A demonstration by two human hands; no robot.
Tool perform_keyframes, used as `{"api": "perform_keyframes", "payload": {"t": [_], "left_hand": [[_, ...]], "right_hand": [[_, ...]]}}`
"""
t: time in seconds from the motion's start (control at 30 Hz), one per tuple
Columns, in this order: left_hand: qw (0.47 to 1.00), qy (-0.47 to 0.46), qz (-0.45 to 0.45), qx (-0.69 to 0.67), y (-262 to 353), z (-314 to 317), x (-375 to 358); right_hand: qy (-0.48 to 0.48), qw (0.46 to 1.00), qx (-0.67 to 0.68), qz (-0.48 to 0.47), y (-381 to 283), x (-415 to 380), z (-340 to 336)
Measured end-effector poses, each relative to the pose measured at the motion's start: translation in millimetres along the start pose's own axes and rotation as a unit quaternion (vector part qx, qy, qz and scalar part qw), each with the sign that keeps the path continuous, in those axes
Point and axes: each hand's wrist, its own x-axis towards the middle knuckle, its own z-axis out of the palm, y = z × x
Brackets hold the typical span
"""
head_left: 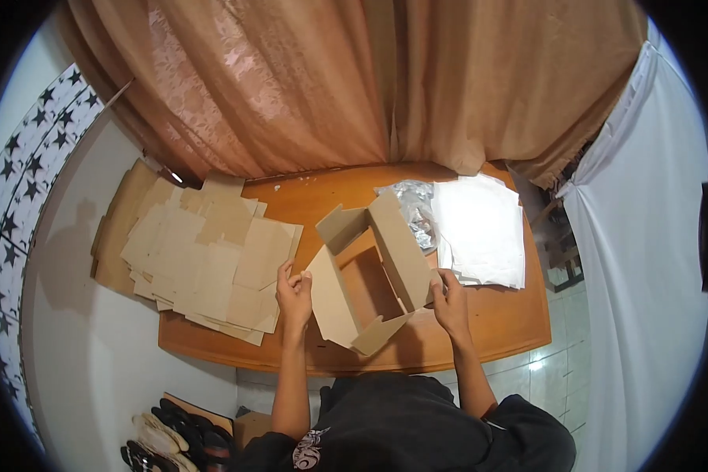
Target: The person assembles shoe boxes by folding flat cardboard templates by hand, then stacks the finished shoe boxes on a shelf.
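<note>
A brown cardboard box [401, 252] is held up over the wooden table, unfolded into a frame with its flaps spread outward. The tabletop shows through its open middle. At the box's left side, my left hand [295, 299] pinches the edge of a flap between thumb and fingers. My right hand [451, 305] is closed on the lower right corner of the box, by another flap. Part of the right fingertips is hidden behind the cardboard.
Flat cardboard sheets [204, 252] lie in a loose pile on the table's left. Toward the right are a clear plastic bag [418, 212] with silvery contents and a stack of white paper [480, 232]. Curtains [291, 86] hang behind the wooden table [291, 197]. Shoes [189, 433] stand at lower left.
</note>
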Motion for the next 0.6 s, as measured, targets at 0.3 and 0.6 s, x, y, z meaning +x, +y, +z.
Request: {"api": "perform_keyframes", "payload": {"t": [0.3, 0.6], "left_hand": [[0.978, -0.139, 0.084, 0.135, -66, 18, -3], [0.967, 0.087, 0.13, 0.2, -32, 31, -14]], "right_hand": [[-0.085, 0.986, 0.146, -0.01, -1, 8, 21], [-0.09, 0.994, 0.034, -0.049, -14, -1, 15]]}}
